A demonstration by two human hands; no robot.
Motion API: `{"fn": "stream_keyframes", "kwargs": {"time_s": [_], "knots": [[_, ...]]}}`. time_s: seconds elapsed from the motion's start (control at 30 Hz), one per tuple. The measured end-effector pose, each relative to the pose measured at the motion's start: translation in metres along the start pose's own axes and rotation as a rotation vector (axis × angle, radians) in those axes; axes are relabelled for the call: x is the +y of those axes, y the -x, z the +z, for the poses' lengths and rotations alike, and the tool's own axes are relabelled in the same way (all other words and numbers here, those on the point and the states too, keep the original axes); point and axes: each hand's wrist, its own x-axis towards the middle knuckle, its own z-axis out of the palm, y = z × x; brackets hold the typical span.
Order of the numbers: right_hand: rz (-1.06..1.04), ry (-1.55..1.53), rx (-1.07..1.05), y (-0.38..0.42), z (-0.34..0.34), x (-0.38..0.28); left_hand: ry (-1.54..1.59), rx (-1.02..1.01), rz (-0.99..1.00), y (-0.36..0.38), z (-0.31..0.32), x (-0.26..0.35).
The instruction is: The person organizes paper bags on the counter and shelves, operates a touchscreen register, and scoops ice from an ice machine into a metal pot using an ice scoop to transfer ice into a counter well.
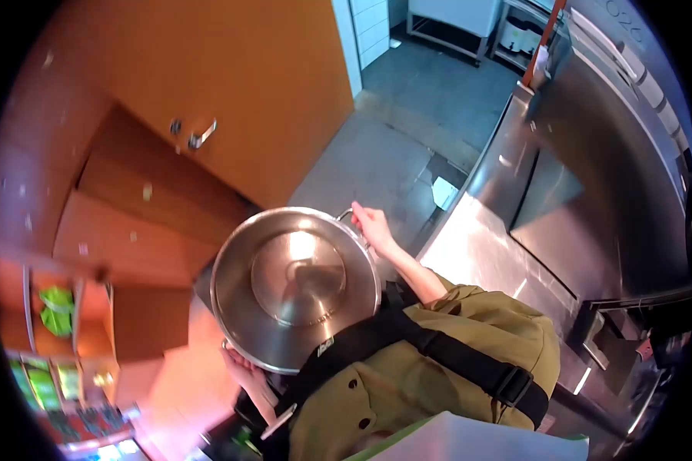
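Note:
A large stainless steel stockpot [242,288] is held in front of my body, its open top toward me. Its shiny inside shows a round base and nothing lying in it. My right hand [372,229] is closed around the loop handle at the pot's upper right rim. At the lower left rim, my left hand [246,374] grips the opposite side, its fingers partly hidden by the pot. An olive sleeve [477,300] and black straps lie across my body below.
A wooden door [246,69] with a metal lever handle [203,134] stands ahead left. To the right runs a steel counter [484,246]. Grey floor [354,161] leads to a tiled area with a white unit [454,15]. Shelves with green packets [56,311] are far left.

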Motion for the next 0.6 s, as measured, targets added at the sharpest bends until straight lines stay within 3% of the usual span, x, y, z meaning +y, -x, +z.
{"fn": "stream_keyframes", "kwargs": {"time_s": [0.07, 0.13, 0.2, 0.27, 0.33, 0.4, 0.47, 0.53, 0.57, 0.6], "knots": [[-0.061, -0.022, 0.052, -0.054, 0.015, -0.013, -0.010, 0.112, -0.018, -0.037, 0.060, 0.014], [-0.045, 0.019, 0.083, -0.115, 0.023, -0.023, -0.040, -0.018, -0.027, -0.079, 0.120, 0.019], [-0.026, 0.022, 0.145, -0.176, 0.018, -0.029, -0.074, 0.020, -0.076, -0.143, 0.170, 0.007], [0.025, -0.012, 0.242, -0.199, 0.012, -0.029, -0.184, -0.230, -0.123, -0.200, 0.209, 0.008], [0.001, -0.007, 0.443, -0.237, -0.012, -0.015, -0.253, -0.136, -0.168, -0.238, 0.298, -0.008], [0.093, -0.072, 0.596, -0.254, -0.044, -0.034, -0.302, -0.489, -0.265, -0.273, 0.369, -0.014], [0.147, -0.233, 0.623, -0.273, -0.085, -0.048, -0.336, -0.603, -0.394, -0.298, 0.454, -0.041], [0.222, -0.257, 0.791, -0.308, -0.117, -0.046, -0.411, -0.659, -0.442, -0.319, 0.536, -0.086], [0.045, -0.165, 0.874, -0.327, -0.137, -0.031, -0.387, -0.769, -0.483, -0.327, 0.576, -0.110], [0.061, -0.196, 0.977, -0.346, -0.157, -0.033, -0.351, -0.875, -0.523, -0.333, 0.615, -0.133]]}}
